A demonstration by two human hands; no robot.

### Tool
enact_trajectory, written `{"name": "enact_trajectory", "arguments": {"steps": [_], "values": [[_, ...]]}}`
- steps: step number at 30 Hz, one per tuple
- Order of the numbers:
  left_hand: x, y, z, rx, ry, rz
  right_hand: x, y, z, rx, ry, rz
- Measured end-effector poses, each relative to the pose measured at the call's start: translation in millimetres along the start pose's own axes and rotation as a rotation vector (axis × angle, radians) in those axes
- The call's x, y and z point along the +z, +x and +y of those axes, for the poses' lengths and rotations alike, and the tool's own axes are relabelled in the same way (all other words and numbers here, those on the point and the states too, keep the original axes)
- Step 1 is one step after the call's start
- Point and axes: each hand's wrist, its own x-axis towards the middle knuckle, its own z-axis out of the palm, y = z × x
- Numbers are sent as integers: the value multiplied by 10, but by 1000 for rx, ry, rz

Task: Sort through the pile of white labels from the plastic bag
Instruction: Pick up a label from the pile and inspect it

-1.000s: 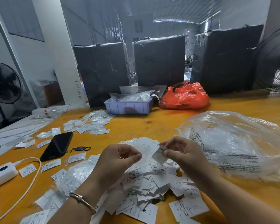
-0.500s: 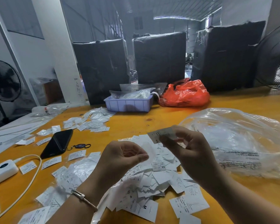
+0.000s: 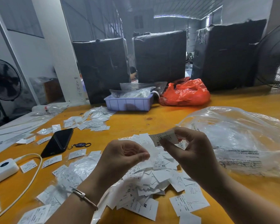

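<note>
"XS" is printed in bold at the lower left corner of the label [image 3: 164,139] that is pinched between the thumb and fingers of the right hand [image 3: 192,155]; the finer lines of print above it are too small to be read. In the pile of white labels [image 3: 153,178] spread on the yellow table [image 3: 152,120] beneath both hands, single size letters can be made out: "XS" on one label just under the held one, "S" and "L" lower down, and "M" on a large label at the near edge. The clear plastic bag [image 3: 238,143] is lain crumpled to the right of the pile, and "ATTENZIONE" is legible in its printed warning text; the rest is blurred. Handwritten digits are seen running up the white pillar [image 3: 55,46], not clearly readable.

The left hand [image 3: 121,159] is held above the pile with its fingers curled and thumb and forefinger brought together; a white label appears to be touched at its fingertips, but whether it is actually gripped cannot be told. A thin bracelet [image 3: 85,197] is worn on the left wrist.

More labels [image 3: 94,122] are scattered at the left, near a black phone [image 3: 58,142].
</note>
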Motion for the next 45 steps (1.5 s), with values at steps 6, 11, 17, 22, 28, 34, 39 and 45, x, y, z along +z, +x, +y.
{"name": "enact_trajectory", "arguments": {"steps": [6, 11, 17, 22, 28, 34, 39, 45], "values": [[7, 2, -9, 14, 1, 0, -9, -1, 2, 2, 3, -4], [6, 0, -11, 19, -18, 9, 2, -2, 31, 22, -17, -50], [4, 6, -25, 21, -19, -3, 14, 1, 45, 43, -72, -116], [47, 6, -46, -2, 40, -80, 10, -4, 75, 102, -96, -206], [60, -1, -26, -19, 7, -98, 36, -12, 64, 143, -146, -286], [62, 4, -21, -6, 4, -101, 36, -19, 54, 125, -189, -236], [34, 14, -41, -62, -49, -93, -9, -1, 24, 3, -159, -65], [55, 12, -8, -98, -132, -94, 33, -39, 32, -33, -202, -157]]}}
